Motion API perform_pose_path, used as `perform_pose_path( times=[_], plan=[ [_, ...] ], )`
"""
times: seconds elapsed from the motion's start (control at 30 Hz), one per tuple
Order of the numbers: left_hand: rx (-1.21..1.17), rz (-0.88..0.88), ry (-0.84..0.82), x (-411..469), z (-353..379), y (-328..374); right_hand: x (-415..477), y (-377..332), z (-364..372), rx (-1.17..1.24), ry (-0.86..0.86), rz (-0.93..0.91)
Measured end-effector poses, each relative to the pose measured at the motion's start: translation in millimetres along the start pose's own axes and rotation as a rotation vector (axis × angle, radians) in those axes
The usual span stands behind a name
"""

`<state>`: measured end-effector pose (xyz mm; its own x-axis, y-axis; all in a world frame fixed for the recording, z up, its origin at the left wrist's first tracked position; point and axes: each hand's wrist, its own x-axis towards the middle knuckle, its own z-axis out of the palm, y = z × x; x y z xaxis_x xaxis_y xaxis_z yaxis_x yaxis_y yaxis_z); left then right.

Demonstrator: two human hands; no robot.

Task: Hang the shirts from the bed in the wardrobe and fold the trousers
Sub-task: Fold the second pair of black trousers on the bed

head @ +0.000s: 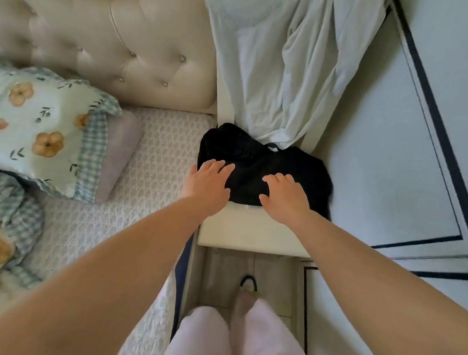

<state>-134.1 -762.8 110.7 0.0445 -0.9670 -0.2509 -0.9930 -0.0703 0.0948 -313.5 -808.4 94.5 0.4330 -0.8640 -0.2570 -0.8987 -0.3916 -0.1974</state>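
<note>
Floral pillow (43,128) at far left on the bed (154,158), against the tufted headboard (120,48); no shirts visible on the stretch of bed in view, but most of the bed is out of frame so can't confirm it's cleared. Left hand (208,187) rests flat, fingers spread, on the left edge of the black trousers (257,165). Trousers sit in a compact dark bundle on a white bedside table (241,230), just right of the bed edge; looks folded or near-folded, can't tell how many layers. Right hand (285,197) rests on the near-right part of the same bundle, fingers slightly curled, pressing rather than gripping. Hands apart, both palm-down on the fabric, neither clamped on anything. Pale curtain (284,73) hangs just behind the trousers, far side. Wardrobe doors (387,156) to the right appear closed, so hung shirts can't be verified. Judgement: trouser fold is at final smoothing or placing stage; shirt part status unknown from this view, likely done or not checkable.
</note>
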Motion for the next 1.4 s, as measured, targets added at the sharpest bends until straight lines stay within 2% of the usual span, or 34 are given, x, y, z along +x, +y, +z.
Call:
perform_pose_path(
  times=[0.43, 0.57, 0.73, 0.83, 0.9, 0.97, 1.03, 1.17, 1.3, 1.4],
  plan=[
    [-0.018, -0.036, -0.152, 160.6, 107.9, -28.8, 177.5, 64.8, 89.4, 0.056, -0.198, 0.086],
    [-0.021, -0.019, -0.203, 190.3, 137.6, -36.6, 226.8, 69.2, 117.2, 0.152, -0.242, 0.061],
    [-0.027, -0.018, -0.233, 207.8, 165.7, -49.3, 272.8, 69.3, 140.8, 0.158, -0.074, 0.032],
    [-0.049, -0.015, -0.225, 216.9, 173.3, -57.3, 295.7, 72.5, 150.1, 0.106, -0.074, 0.103],
    [-0.090, -0.007, -0.159, 219.8, 174.8, -62.2, 296.6, 71.4, 156.4, -0.011, -0.159, 0.050],
    [-0.097, 0.035, -0.048, 220.2, 172.8, -67.1, 281.5, 65.0, 165.8, 0.006, -0.240, -0.072],
    [-0.002, 0.152, 0.004, 216.2, 170.2, -70.3, 256.8, 54.7, 170.8, 0.019, -0.185, -0.222],
    [0.317, 0.434, -0.140, 217.9, 160.0, -69.4, 220.7, 35.5, 163.8, -0.032, -0.065, -0.427],
    [0.502, 0.465, -0.363, 214.4, 139.4, -74.6, 191.8, 34.3, 152.3, 0.008, -0.081, -0.448],
    [0.530, 0.453, -0.420, 205.4, 119.2, -80.2, 176.5, 43.2, 138.3, 0.103, -0.136, -0.375]
  ],
)
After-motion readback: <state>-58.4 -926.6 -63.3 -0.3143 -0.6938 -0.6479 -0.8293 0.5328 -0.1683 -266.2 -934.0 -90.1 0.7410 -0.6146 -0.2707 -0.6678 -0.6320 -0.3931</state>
